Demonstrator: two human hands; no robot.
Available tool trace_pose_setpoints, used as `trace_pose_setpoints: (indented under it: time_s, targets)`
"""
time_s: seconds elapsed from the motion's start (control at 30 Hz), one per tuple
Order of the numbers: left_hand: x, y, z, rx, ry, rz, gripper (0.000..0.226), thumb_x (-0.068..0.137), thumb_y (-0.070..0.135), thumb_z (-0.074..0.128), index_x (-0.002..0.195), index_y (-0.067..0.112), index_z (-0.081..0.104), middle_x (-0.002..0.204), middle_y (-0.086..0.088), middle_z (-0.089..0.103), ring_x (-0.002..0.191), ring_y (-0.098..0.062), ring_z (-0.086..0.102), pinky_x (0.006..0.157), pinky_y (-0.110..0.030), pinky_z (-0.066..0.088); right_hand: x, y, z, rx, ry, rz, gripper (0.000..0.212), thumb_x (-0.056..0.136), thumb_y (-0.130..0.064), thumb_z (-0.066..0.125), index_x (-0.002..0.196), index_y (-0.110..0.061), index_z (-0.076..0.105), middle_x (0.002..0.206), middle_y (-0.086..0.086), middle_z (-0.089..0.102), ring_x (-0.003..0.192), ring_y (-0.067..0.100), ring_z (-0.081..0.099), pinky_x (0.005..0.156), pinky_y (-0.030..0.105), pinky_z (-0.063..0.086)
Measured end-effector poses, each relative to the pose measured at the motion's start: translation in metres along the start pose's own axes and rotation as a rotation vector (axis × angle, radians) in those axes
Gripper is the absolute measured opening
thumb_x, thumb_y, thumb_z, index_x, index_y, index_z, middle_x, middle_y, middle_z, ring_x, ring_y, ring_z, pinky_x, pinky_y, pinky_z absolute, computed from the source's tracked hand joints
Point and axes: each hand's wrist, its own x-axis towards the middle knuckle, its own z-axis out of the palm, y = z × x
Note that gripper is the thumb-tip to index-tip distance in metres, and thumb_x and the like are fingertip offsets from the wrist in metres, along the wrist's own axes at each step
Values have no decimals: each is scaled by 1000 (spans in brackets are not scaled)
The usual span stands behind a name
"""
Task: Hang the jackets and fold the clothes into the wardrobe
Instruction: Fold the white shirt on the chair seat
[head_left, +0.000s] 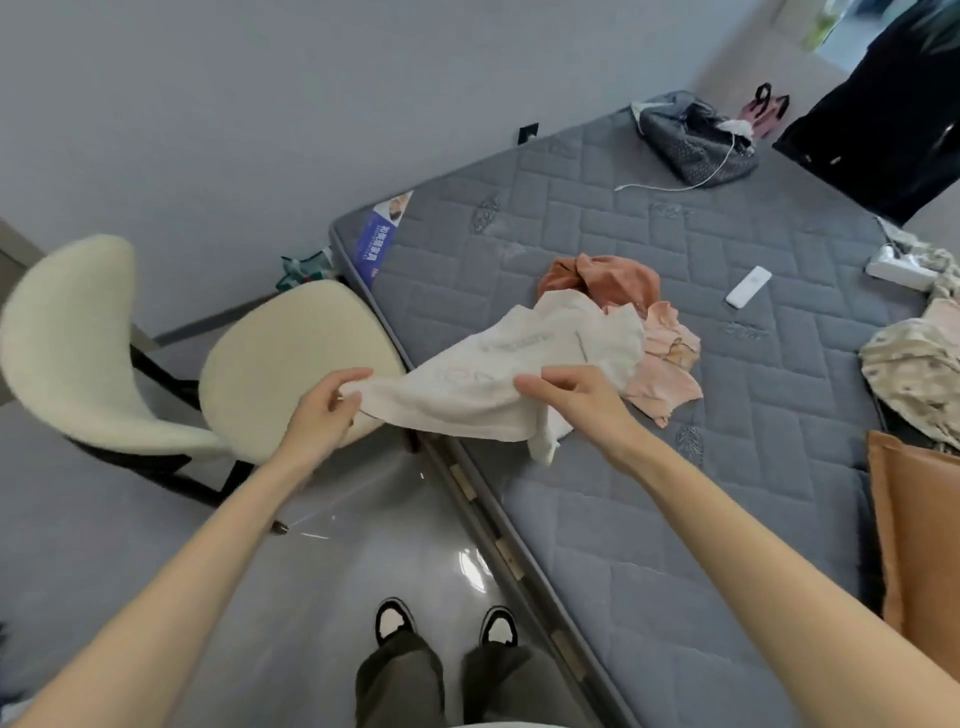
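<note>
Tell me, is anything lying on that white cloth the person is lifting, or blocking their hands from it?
Nothing visible does. The left hand and right hand both grip the white fleecy garment. Its far end lies against the pale pink garment on the grey quilted mattress.

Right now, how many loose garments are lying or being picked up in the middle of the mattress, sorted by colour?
White: 1, the white garment, gripped at its near edge by the left hand and the right hand.
Rust orange: 1, the rust-orange garment.
Pale pink: 1, the pale pink garment.
Total: 3, all bunched together on the grey mattress.
</note>
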Motion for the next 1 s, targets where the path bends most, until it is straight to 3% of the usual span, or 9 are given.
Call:
trace_pose_setpoints:
  time_s: [0.1, 0.2, 0.27, 0.37, 0.43, 0.6, 0.77, 0.9, 1.0]
  targets:
    - [-6, 17, -31, 296, -303, 87, 82, 81, 13, 73, 142, 44, 27, 146, -5, 32, 126, -19, 35, 99, -28, 38, 24, -43, 27, -76, -91, -103, 53, 92, -22, 63, 51, -21, 30, 51, -13, 24, 50, 3, 24, 47, 13, 22]
    - [-17, 34, -33, 481, -375, 237, 108, 64, 46, 83, 134, 65, 3, 153, 0, 9, 139, -17, 8, 114, -38, 16, 39, -69, 53, -81, -178, -109, 46, 92, -23, 63, 54, -13, 39, 53, -10, 31, 52, 3, 28, 50, 10, 27]
    - [-17, 44, -23, 492, -252, 344, 101, 64, 56, 79, 143, 48, 17, 151, 0, 23, 139, -20, 18, 115, -40, 19, 47, -85, 65, -63, -184, -119, 45, 90, -24, 66, 51, -17, 44, 55, -14, 38, 54, 1, 34, 53, 8, 31]
    - [-8, 61, -26, 174, -103, 305, 44, 80, 45, 62, 119, 29, 50, 114, 6, 62, 107, -17, 56, 98, -48, 43, 58, -103, 71, -64, -167, -153, 40, 89, -26, 66, 50, -29, 56, 65, -22, 50, 65, -3, 48, 67, 8, 38]
    - [0, 68, -36, 110, -103, 283, 20, 92, 33, 53, 111, 25, 55, 103, 6, 65, 95, -15, 60, 88, -43, 50, 64, -107, 72, -19, -146, -170, 24, 93, -21, 61, 74, -33, 71, 88, -15, 64, 86, 3, 59, 84, 19, 47]
    - [15, 74, -62, -15, -70, 315, 30, 95, 21, 54, 125, 19, 54, 111, 7, 61, 104, -13, 57, 79, -23, 41, 71, -79, 78, -46, -123, 0, 43, 85, 6, 55, 116, -23, 55, 118, 6, 61, 105, 21, 61, 86, 27, 50]
    - [21, 85, -87, -304, -146, 254, 30, 94, 27, 59, 122, 20, 55, 114, 1, 65, 104, -15, 63, 84, -26, 53, 62, -40, 118, -346, -123, 107, 63, 71, -24, 83, 114, -14, 38, 109, 0, 47, 98, 15, 53, 81, 28, 50]
    - [22, 86, -106, -465, -163, 240, 23, 92, 27, 61, 114, 23, 57, 110, 0, 68, 102, -15, 65, 84, -28, 55, 73, -34, 141, -383, 160, 36, 16, 86, -11, 57, 87, -14, 41, 79, -6, 48, 79, 22, 50, 57, 24, 34]
    - [27, 75, -130, -544, 44, 224, 16, 92, 25, 62, 107, 24, 59, 102, 4, 70, 95, -10, 66, 77, -25, 53, 84, -40, 129, -568, 243, -26, 16, 88, -8, 48, 76, -17, 50, 71, 1, 57, 75, 31, 52, 58, 32, 25]
